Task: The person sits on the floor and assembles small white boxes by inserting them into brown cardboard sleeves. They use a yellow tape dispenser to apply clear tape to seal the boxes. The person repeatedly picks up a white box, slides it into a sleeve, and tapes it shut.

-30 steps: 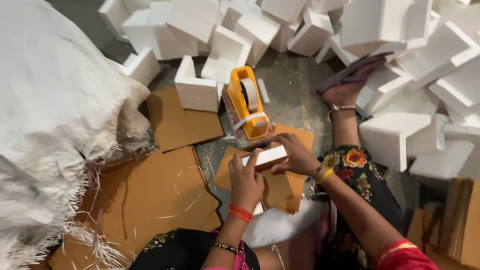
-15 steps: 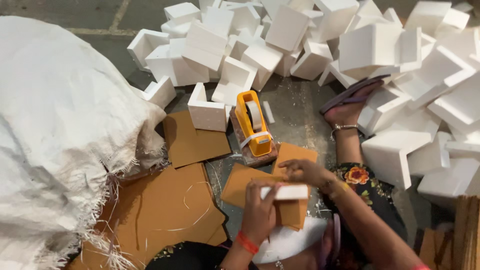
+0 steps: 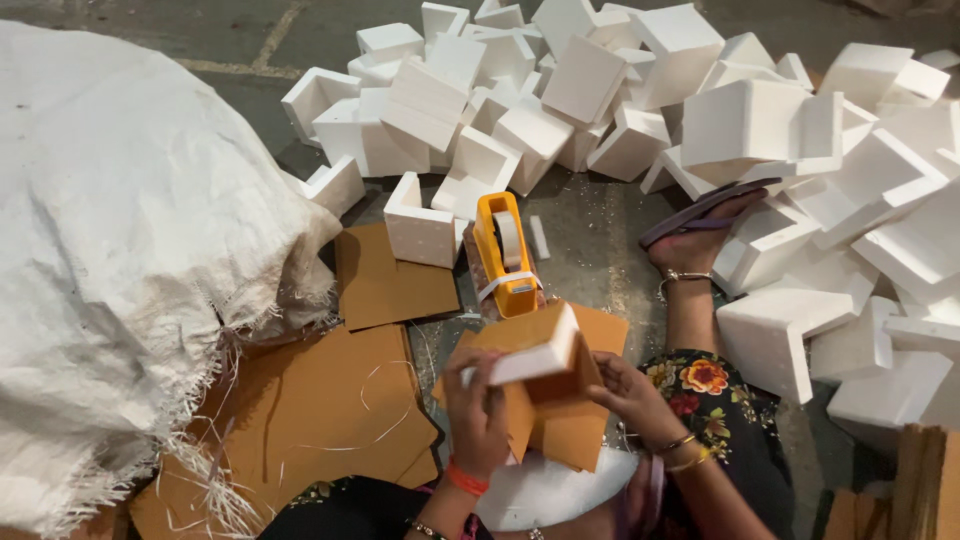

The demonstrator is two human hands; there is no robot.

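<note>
Holding the cardboard-wrapped foam block, my left hand and right hand both clamped it; folding tight would suit, tape dispenser just beyond.

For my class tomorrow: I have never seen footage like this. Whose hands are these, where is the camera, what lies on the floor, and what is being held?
The picture comes from one camera worn on a person's head, looking down, so the two bare hands at the bottom are that person's own. There is no machine.

The person sits on the floor with one sandalled foot stretched forward. The left hand and right hand together hold a white foam block with brown cardboard folded against it.

Just beyond the hands stands a yellow tape dispenser. Flat cardboard sheets lie on the floor to the left, beside a large white woven sack with a frayed edge. A big heap of white foam corner pieces fills the top and right of the view.
</note>
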